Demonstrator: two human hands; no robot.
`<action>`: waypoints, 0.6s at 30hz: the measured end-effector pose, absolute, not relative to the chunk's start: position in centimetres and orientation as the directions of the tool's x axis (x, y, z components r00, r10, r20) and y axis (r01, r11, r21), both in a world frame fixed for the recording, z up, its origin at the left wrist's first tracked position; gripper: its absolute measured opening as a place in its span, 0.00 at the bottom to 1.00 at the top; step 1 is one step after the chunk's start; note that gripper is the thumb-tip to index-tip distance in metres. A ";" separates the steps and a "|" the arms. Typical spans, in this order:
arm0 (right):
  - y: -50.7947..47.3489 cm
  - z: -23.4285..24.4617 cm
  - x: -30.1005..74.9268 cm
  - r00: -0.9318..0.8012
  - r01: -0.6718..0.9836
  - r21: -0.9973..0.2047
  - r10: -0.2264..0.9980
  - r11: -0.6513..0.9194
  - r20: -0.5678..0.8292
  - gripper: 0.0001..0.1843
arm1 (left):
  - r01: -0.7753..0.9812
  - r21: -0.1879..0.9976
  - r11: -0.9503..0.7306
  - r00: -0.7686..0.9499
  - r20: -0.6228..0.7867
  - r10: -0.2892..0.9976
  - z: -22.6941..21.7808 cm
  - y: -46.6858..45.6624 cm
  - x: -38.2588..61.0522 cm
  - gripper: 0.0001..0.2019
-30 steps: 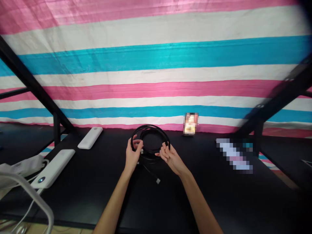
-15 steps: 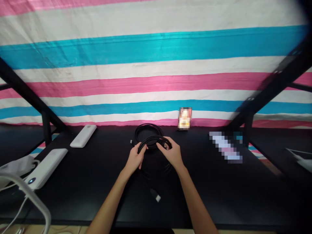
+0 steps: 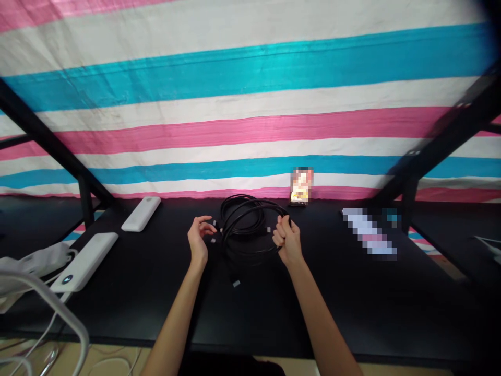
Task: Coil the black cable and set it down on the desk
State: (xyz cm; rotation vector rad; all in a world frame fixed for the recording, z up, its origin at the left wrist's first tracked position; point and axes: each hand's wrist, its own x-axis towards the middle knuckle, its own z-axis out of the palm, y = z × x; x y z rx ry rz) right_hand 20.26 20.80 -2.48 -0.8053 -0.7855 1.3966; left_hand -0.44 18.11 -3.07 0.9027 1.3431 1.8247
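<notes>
My right hand [image 3: 287,241] is fisted across the loops of the coil of thin black cable [image 3: 240,198], probably light, floppy and springy, while my left hand [image 3: 197,239] hovers open-fingered beside it.

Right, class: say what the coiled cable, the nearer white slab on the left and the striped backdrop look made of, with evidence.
Coiled cable: black rubbery or plastic sheath, slightly glossy; it bends into loops in the right hand. Nearer white slab: probably hard plastic, smooth; rounded edges, even sheen. Striped backdrop: woven sheet, perhaps plastic tarpaulin; creases and shine.
</notes>
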 end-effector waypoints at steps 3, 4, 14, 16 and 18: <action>20.9 -2.2 20.4 0.080 -0.570 -0.822 0.996 0.013 -0.039 0.27 | -0.165 0.961 -0.223 -0.505 0.112 0.856 -3.1 17.7 0.4 0.23; 20.9 -2.2 20.4 0.103 -0.583 -0.812 0.993 0.018 -0.053 0.27 | -0.195 0.956 -0.220 -0.475 0.104 0.874 -3.1 17.6 0.7 0.24; 21.1 -2.4 20.3 0.267 -0.623 -0.781 0.953 0.055 -0.146 0.26 | -0.456 0.887 -0.074 -0.098 0.033 0.995 -3.1 16.8 3.6 0.39; 20.9 -2.3 20.1 0.264 -0.619 -0.783 0.954 0.055 -0.141 0.26 | -0.377 0.924 -0.064 -0.086 0.034 0.996 -3.1 16.7 4.1 0.39; 20.7 -2.2 19.7 0.215 -0.624 -0.781 0.967 0.028 -0.137 0.26 | -0.263 0.964 -0.044 -0.089 0.022 0.996 -3.2 16.6 4.5 0.36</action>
